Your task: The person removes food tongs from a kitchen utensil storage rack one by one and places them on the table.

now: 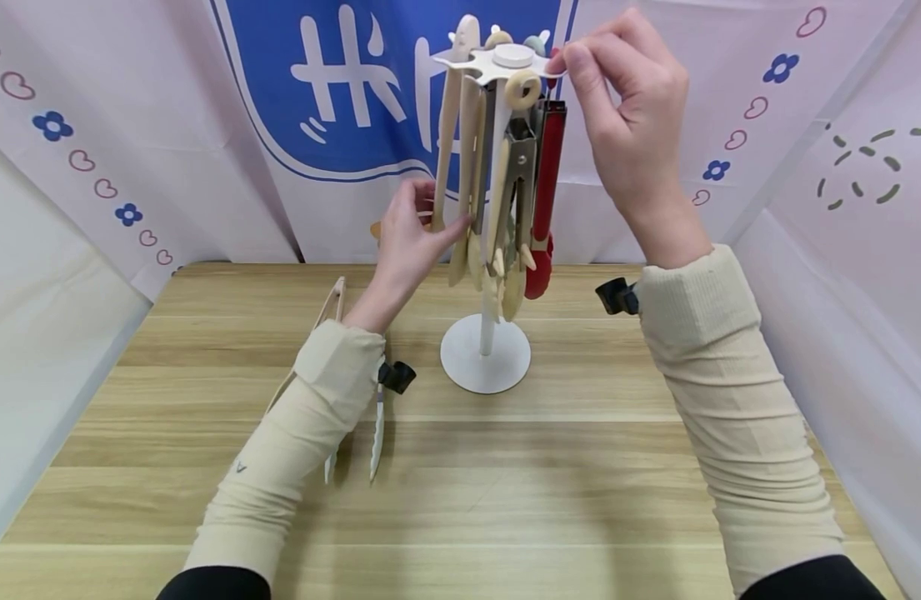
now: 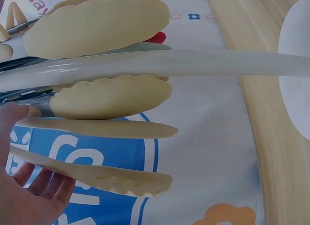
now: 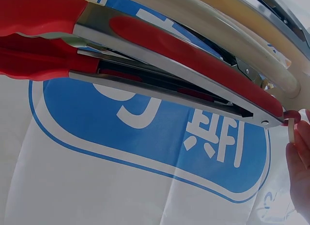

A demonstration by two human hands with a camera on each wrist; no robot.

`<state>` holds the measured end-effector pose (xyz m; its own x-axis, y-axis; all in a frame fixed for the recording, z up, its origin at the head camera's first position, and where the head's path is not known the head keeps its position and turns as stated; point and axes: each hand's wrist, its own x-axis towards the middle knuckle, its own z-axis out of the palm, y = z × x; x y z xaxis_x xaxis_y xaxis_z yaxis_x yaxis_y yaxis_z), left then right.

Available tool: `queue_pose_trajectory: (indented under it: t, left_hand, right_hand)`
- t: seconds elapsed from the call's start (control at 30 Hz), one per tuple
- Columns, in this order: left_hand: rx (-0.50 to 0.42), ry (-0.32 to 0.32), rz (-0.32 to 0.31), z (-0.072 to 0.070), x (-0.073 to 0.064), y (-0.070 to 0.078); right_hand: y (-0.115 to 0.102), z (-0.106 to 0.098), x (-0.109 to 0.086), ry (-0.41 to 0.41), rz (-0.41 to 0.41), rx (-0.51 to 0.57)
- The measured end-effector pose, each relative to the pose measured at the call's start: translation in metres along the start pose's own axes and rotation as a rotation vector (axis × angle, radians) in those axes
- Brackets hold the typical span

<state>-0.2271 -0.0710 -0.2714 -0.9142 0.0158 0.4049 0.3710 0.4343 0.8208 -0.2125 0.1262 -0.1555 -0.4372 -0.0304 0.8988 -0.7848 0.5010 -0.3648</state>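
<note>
A white rotating utensil rack [image 1: 486,354] stands upright with several kitchen tools hanging from its top. My right hand [image 1: 640,108] is at the rack's top right, pinching the loop end of red-handled tongs [image 1: 548,171] beside a pale hook. In the right wrist view, the tongs [image 3: 193,65] hang with arms slightly spread. My left hand [image 1: 411,229] is around the lower left utensils. Its fingers touch a beige slotted turner [image 2: 126,179] from behind, and its thumb [image 2: 12,116] rests against beige-tipped tongs [image 2: 111,97]. That hand's fingers are relaxed, not clenched.
Pale tongs [image 1: 377,437] lie on the wooden table [image 1: 618,467] at the left, partly hidden under my left forearm. A printed cloth [image 1: 265,50] with a blue sign hangs right behind the rack. Light cloth walls flank both sides.
</note>
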Motion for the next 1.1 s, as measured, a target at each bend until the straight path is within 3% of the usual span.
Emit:
queue_pose_trajectory:
  t: [0.33,0.73,1.1]
  left_hand:
    - [0.01,0.023,0.014,0.0,0.004,0.01]
    - [0.059,0.081,0.098,0.002,0.003,0.012]
    - [0.122,0.12,0.133,-0.001,0.0,0.015]
  right_hand:
    - [-0.001,0.0,0.0,-0.004,0.005,-0.003]
    - [-0.001,0.0,0.0,0.001,0.005,0.003]
    - [-0.001,-0.001,0.0,-0.011,0.005,-0.006]
